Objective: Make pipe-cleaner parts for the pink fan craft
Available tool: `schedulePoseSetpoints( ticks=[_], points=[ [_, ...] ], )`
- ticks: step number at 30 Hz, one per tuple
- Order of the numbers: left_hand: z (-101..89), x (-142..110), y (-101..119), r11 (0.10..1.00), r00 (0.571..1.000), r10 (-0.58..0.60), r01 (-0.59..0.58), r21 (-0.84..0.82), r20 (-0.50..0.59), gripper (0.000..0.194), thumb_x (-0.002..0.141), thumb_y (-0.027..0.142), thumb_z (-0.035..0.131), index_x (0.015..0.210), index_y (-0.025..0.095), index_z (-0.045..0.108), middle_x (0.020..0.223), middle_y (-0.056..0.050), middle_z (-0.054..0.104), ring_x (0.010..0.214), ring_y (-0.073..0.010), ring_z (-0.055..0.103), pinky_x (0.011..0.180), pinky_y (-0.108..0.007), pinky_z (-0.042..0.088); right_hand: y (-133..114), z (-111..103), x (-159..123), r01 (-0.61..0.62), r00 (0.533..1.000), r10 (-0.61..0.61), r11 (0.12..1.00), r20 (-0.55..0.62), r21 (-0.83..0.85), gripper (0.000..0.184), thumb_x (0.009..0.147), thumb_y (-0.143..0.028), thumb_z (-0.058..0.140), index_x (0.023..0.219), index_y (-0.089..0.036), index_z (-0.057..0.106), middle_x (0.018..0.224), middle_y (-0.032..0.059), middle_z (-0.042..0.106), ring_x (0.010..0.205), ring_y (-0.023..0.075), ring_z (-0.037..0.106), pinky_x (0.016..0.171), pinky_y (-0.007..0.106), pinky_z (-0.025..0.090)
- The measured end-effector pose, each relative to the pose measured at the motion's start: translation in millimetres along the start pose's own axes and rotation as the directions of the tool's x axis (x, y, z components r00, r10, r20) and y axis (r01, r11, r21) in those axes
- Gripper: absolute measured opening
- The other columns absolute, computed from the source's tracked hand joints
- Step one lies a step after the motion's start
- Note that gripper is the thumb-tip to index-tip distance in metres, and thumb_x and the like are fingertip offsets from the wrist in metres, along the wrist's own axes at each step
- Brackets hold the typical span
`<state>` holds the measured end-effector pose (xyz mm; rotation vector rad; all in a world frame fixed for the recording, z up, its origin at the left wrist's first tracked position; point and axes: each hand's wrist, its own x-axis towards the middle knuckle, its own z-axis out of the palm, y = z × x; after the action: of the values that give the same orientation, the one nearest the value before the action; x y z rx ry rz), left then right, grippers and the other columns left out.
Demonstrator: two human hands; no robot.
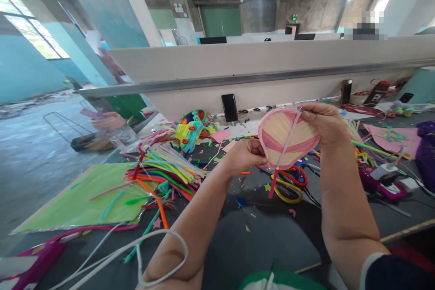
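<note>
I hold up a heart-shaped cream piece edged and crossed with pink pipe cleaner [287, 138] over the grey table [258, 235]. My left hand [245, 155] is closed, pinching its left edge. My right hand [324, 120] is closed on its upper right edge and grips the top of a pink pipe cleaner strand [283, 156] that runs down across the piece and hangs below it. Under the piece lie scissors with red and yellow handles [288, 186].
A pile of coloured pipe cleaners [163, 170] lies to the left beside a green sheet [84, 199]. A phone [229, 107] leans on the white partition [272, 72]. A purple glue gun [384, 181] and pink paper [394, 138] are at right. A white cord [142, 244] loops near me.
</note>
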<state>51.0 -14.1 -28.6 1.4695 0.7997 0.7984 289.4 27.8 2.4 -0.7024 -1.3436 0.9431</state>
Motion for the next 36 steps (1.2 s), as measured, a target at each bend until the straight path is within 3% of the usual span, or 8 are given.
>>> schedulePoseSetpoints(
  ticks=[9, 13, 19, 23, 36],
  points=[
    [2.1, -0.8, 3.9, 0.993, 0.999, -0.040, 0.040, -0.113, 0.004, 0.035, 0.062, 0.042, 0.076, 0.074, 0.011, 0.067, 0.070, -0.006, 0.070, 0.067, -0.0151, 0.067, 0.066, -0.026, 0.053, 5.2, -13.2, 4.5, 0.031, 0.998, -0.030, 0.999, -0.060, 0.025, 0.023, 0.060, -0.030, 0.080, 0.082, -0.027, 0.073, 0.076, 0.0006, 0.072, 0.064, 0.0175, 0.065, 0.059, 0.031, 0.053],
    [1.2, 1.8, 1.1, 0.995, 0.998, -0.059, 0.059, -0.087, -0.007, 0.035, 0.062, 0.042, 0.077, 0.076, 0.011, 0.070, 0.070, -0.006, 0.071, 0.065, -0.0146, 0.067, 0.065, -0.025, 0.053, 3.2, -10.8, 3.6, 0.024, 0.998, -0.020, 0.998, -0.058, 0.060, 0.022, 0.060, -0.026, 0.081, 0.080, -0.025, 0.073, 0.073, -0.0008, 0.072, 0.061, 0.0145, 0.064, 0.059, 0.028, 0.052],
    [1.9, 2.8, 0.5, 0.999, 0.999, -0.050, 0.050, 0.001, -0.021, 0.034, 0.063, 0.037, 0.077, 0.085, 0.012, 0.072, 0.073, -0.006, 0.072, 0.065, -0.0156, 0.066, 0.063, -0.025, 0.053, 0.1, -4.5, 2.1, -0.017, 1.000, 0.016, 0.997, 0.018, 0.075, 0.024, 0.062, -0.029, 0.079, 0.084, -0.022, 0.073, 0.076, 0.0008, 0.072, 0.065, 0.0151, 0.065, 0.062, 0.028, 0.051],
    [2.1, 3.8, 0.9, 0.995, 0.989, -0.056, 0.067, 0.078, -0.136, 0.030, 0.062, 0.039, 0.077, 0.074, 0.011, 0.072, 0.062, -0.005, 0.069, 0.056, -0.0142, 0.063, 0.058, -0.025, 0.052, -1.9, 2.1, 2.0, -0.017, 0.993, 0.011, 0.998, 0.117, 0.056, 0.022, 0.067, -0.032, 0.075, 0.086, -0.022, 0.073, 0.078, 0.0016, 0.072, 0.067, 0.0140, 0.064, 0.064, 0.027, 0.050],
    [-17.1, 5.4, -1.2, 0.997, 0.977, -0.035, 0.047, 0.054, -0.209, 0.032, 0.060, 0.040, 0.078, 0.071, 0.011, 0.070, 0.057, -0.005, 0.067, 0.048, -0.0153, 0.062, 0.050, -0.025, 0.050, -22.8, 21.5, -13.2, 0.094, 0.969, -0.092, 0.996, 0.228, 0.001, 0.023, 0.075, -0.034, 0.068, 0.096, -0.027, 0.072, 0.090, 0.0010, 0.072, 0.081, 0.0153, 0.065, 0.073, 0.028, 0.049]
  ],
)
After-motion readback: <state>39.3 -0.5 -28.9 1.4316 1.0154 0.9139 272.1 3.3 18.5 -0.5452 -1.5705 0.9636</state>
